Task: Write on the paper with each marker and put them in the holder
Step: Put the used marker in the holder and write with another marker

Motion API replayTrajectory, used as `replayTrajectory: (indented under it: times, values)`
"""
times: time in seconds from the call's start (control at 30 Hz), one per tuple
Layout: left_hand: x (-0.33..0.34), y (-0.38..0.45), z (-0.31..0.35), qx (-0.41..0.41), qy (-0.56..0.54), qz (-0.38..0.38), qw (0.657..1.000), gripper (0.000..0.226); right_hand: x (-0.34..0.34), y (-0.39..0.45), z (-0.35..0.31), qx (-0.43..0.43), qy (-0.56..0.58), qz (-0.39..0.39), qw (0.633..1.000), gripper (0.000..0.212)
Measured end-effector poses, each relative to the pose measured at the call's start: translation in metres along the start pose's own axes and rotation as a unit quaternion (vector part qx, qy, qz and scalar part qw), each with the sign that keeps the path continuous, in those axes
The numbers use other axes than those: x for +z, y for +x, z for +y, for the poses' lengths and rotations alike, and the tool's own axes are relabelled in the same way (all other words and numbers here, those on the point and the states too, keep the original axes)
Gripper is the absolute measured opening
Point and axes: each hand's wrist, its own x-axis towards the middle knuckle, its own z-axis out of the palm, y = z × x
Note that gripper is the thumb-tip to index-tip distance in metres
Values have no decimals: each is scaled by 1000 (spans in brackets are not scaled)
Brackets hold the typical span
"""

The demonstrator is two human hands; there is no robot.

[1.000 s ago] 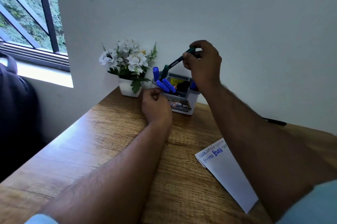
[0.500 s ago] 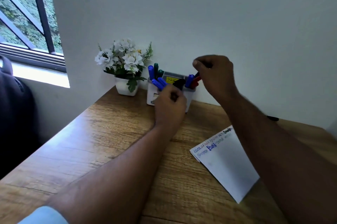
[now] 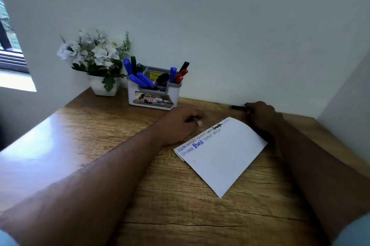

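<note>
Right hand on a green marker at the back of the table.
Head view: the right hand [image 3: 261, 114] closes on a green marker [image 3: 238, 107] lying by the wall, beyond the paper [image 3: 222, 157]. The left hand [image 3: 180, 123] rests loosely curled, holding nothing, just beside the paper's written edge. The holder [image 3: 153, 93], stocked with blue, green, black and red markers, stands beside a flower pot [image 3: 103, 86].

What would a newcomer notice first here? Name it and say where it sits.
The holder crammed with blue, red, black and green markers stands by the back wall, beside a pot of white flowers. Nearer, the paper lies between both arms; the right hand touches a green marker by the wall.
</note>
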Motion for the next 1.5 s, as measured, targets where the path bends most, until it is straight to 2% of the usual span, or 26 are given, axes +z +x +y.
replayTrajectory:
  times: [0.07, 0.13, 0.2, 0.27, 0.37, 0.4, 0.5, 0.53, 0.57, 0.6, 0.67, 0.73, 0.8, 0.9, 0.97, 1.0, 1.07, 1.17, 1.3, 1.37, 1.5]
  values:
    - [0, 1, -1, 2, 8, 4, 1000, 35, 3, -4, -1, 1, -47, 28, 999, 34]
    - [0, 1, -2, 2, 4, 8, 1000, 35, 4, -9, -4, -7, -42, 60, 997, 30]
    - [0, 0, -2, 0, -4, 16, 1000, 34, 4, -15, -9, -52, 13, 89, 995, 25]
    - [0, -1, -2, 6, -2, 27, 1000, 34, 1, -25, -18, -127, 138, 132, 973, 17]
    - [-1, -3, 2, 21, -13, 33, 999, 32, -13, -62, -49, -190, 330, 189, 905, 8]
    - [0, -4, 5, 28, -20, 30, 999, 32, -16, -77, -60, -188, 403, 181, 877, 14]
    - [2, -8, 20, 53, -41, 27, 997, 35, -20, -112, -90, -135, 618, 92, 769, 34]
    - [3, -10, 25, 59, -50, 27, 997, 35, -21, -118, -98, -121, 659, 71, 739, 37]
    - [4, -10, 28, 65, -58, 25, 996, 33, -22, -121, -104, -107, 677, 59, 726, 43]
    - [6, -10, 30, 72, -57, 22, 996, 30, -23, -123, -106, -98, 667, 54, 737, 53]
    - [10, -10, 30, 88, -36, 33, 995, 21, -27, -124, -105, -106, 606, 64, 786, 64]
    - [12, -7, 28, 96, -40, 47, 993, 13, -27, -125, -98, -147, 578, 63, 801, 57]
    - [12, -7, 27, 98, -57, 47, 992, 14, -24, -126, -94, -164, 596, 64, 784, 38]
    - [10, -9, 28, 91, -127, 59, 986, 23, -22, -119, -93, -136, 653, 58, 743, 11]
    - [9, -9, 28, 97, -150, 72, 981, 20, -21, -116, -94, -126, 677, 15, 725, 14]
    - [9, -9, 27, 107, -128, 80, 983, 15, -20, -114, -93, -127, 681, -10, 721, 16]
    - [10, -7, 24, 117, -78, 91, 986, 6, -20, -111, -90, -123, 666, -52, 734, 22]
    - [8, -5, 20, 117, -45, 81, 989, 9, -19, -104, -81, -134, 648, -114, 741, 26]
    - [2, -5, 17, 84, -44, 34, 995, 12, -25, -98, -71, -158, 654, -254, 695, 32]
    - [1, -6, 19, 75, -46, 28, 996, 15, -27, -94, -67, -148, 664, -244, 691, 35]
    - [-2, -8, 19, 53, -38, 28, 997, 25, -28, -81, -45, -108, 723, -82, 677, 30]
